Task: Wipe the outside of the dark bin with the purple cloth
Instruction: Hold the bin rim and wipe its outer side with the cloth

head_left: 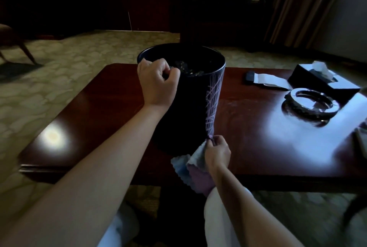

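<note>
Bin: the dark bin (190, 95) stands upright on the desk (258, 147), long axis vertical, open mouth up; it narrows toward its base and sits near the desk's near edge, left of the middle.
Bin wall: pale scratchy line marks run down its right side; something crumpled and shiny lies inside.
Left hand: the left hand (157, 81) is curled over the near-left part of the rim and grips it.
Right hand: the right hand (217, 150) pinches the cloth (195, 164), its fingers bunched at the foot of the bin's right side, just where the bin meets the desk.
Cloth: purple with paler folds; its top touches the bin's lower wall, the rest hangs down past the desk's near edge.
Right of the bin: a round shiny ashtray (311, 105), well apart from the bin; behind it a dark tissue box (321, 80) with a white tissue sticking up; a small dark remote (250, 77) beside a white paper (272, 81).
Around the bin: bare glossy wood on either side, nothing touching it but the hands and cloth.
Beyond: patterned carpet (79, 58), curtains (303, 4) upper right, a chair leg far left.
</note>
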